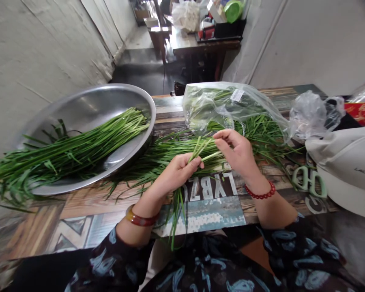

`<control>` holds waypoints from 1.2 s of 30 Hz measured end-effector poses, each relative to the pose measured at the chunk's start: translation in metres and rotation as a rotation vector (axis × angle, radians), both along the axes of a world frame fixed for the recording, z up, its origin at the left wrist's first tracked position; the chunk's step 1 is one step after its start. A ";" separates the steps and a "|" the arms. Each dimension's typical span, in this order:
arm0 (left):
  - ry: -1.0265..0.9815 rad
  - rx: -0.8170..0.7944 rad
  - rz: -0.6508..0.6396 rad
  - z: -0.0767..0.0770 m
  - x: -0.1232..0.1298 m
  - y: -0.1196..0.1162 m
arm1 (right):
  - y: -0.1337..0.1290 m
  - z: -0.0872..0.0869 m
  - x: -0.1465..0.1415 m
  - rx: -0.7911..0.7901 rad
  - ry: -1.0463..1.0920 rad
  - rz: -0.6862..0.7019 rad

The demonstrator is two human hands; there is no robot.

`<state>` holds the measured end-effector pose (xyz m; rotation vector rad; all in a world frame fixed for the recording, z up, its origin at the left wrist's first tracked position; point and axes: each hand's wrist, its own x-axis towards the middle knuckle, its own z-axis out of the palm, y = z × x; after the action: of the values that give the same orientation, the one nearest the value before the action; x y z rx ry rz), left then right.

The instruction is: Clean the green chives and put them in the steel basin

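My left hand (182, 168) is closed around a few garlic chives (179, 215), their leaves hanging over the table's front edge and their pale ends pointing up to the right. At those ends, the thumb and index finger of my right hand (235, 152) come together in a pinch on a stalk tip. Under and behind both hands lies a loose pile of garlic chives (167, 152). A large steel basin (100, 95) on the left holds a thick bundle of chives (100, 140), with leaves trailing over its rim. More chives show inside a clear plastic bag (231, 101) behind the pile.
Green-handled scissors (309, 181) lie at the right, beside a pale cap (346, 162). A crumpled plastic bag (312, 115) and a red package (361, 111) sit farther back. Beyond the patterned table (79, 207) stands another table (185, 42) with assorted items.
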<state>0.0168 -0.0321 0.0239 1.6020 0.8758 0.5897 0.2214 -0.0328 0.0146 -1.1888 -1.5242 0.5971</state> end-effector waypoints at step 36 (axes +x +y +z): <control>-0.213 -0.201 0.228 0.000 -0.005 0.010 | 0.027 -0.017 0.031 -0.124 0.277 -0.180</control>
<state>0.0115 -0.0219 0.0244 1.2426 0.9320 0.7922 0.2524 -0.0059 -0.0023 -1.2641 -1.1482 0.7104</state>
